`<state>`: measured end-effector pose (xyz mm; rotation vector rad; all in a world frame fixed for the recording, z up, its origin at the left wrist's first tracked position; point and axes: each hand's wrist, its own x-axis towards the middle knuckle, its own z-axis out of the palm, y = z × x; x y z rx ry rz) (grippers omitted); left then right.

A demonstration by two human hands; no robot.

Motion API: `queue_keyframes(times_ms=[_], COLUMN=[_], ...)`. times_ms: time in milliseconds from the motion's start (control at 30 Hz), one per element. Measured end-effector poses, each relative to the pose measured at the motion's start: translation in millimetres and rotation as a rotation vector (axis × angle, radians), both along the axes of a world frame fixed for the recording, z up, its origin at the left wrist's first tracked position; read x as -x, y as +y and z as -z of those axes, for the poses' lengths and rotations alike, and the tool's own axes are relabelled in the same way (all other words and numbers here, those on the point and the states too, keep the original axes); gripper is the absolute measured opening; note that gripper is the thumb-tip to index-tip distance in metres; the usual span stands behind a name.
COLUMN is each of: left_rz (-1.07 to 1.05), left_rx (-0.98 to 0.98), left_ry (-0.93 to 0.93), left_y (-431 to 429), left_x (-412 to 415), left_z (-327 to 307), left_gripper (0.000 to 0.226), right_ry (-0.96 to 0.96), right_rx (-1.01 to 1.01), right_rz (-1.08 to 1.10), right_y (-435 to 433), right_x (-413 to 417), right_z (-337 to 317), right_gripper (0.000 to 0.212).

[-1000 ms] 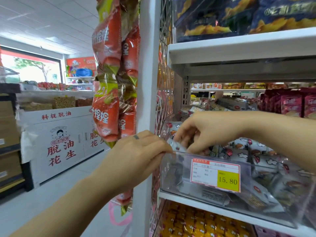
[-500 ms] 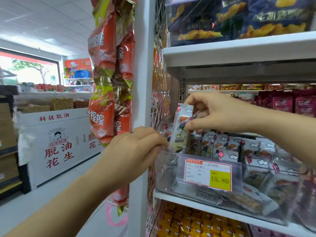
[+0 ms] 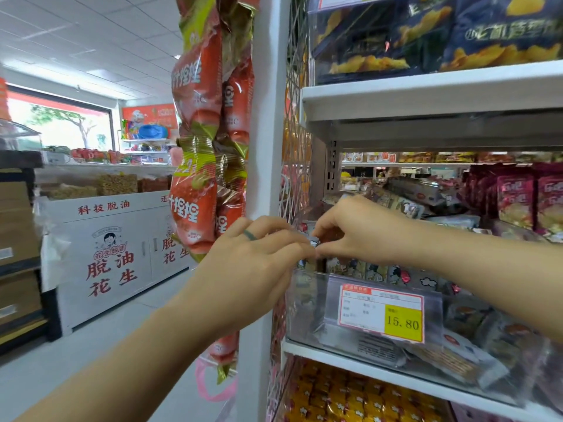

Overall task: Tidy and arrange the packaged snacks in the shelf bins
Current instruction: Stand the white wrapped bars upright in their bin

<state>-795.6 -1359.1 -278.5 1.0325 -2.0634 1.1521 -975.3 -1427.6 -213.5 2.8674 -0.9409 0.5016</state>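
Observation:
A clear plastic bin (image 3: 307,318) stands on the middle shelf, with several small cartoon-printed snack packets (image 3: 374,271) upright along its front and more lying inside. My right hand (image 3: 347,229) reaches in over the bin's left end, and its fingertips pinch a small packet (image 3: 313,241) at the top edge. My left hand (image 3: 256,257), with a ring on one finger, meets it at the bin's left front corner, fingers curled onto the same packet and the rim. Most of the packet is hidden by both hands.
A price tag reading 15.80 (image 3: 382,313) hangs on the bin front. Dark blue chip bags (image 3: 426,35) fill the shelf above, yellow packets (image 3: 350,400) the shelf below, pink packs (image 3: 518,199) sit at the right. Red hanging snack bags (image 3: 201,147) drape the white shelf post (image 3: 268,147).
My right hand, which held a packet raised above the bin half a second ago, has come down with it to the bin's left end. My left hand closed in to meet it.

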Motion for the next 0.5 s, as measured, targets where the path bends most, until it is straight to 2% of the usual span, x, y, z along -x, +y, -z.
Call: queue_keyframes(times_ms=[67,167,267,367,500], left_rz=[-0.071,-0.156,-0.193,-0.191,-0.181], left_rx=[0.024,-0.009,-0.04,-0.049,-0.061], left_ry=[-0.048,-0.092,-0.089,-0.066,-0.035], left_y=[-0.5,-2.3,-4.6,-5.7,-6.5], left_x=[3.0,5.4,6.9,10.0,13.4], left_z=[-1.3,-2.7,-3.1,-3.2,-3.3], left_gripper=[0.034,0.038,0.039,0.037,0.037], right_ry=[-0.009,-0.038,-0.165,-0.153,0.117], right_rx=[-0.128,-0.411,-0.596,-0.613,-0.559], right_rz=[-0.014,-0.031,-0.037,-0.012,0.071], right_y=[-1.3,1.0,0.4,-1.8,-2.8], right_x=[4.6,15.5,28.4,41.6,44.4], right_z=[-0.7,-4.8,-9.6,-15.9,-14.1], right_gripper=[0.015,0.021,0.029,0.026,0.028])
